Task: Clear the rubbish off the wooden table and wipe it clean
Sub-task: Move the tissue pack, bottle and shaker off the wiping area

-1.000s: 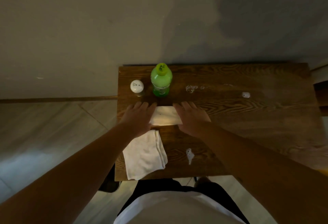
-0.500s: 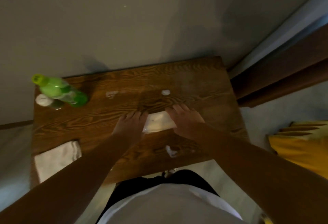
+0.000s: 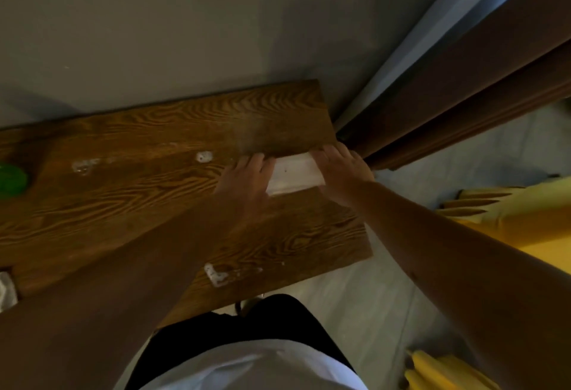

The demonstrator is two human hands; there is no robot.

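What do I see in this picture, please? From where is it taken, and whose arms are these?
There is no machine. A person wears a camera on the head, so you look down along their own bare arms. The left hand and right hand press a folded white cloth flat on the wooden table, near its right edge. Neither hand closes around it. White scraps and smears lie on the wood. A green bottle shows at the far left. Below are the person's white shirt and the floor.
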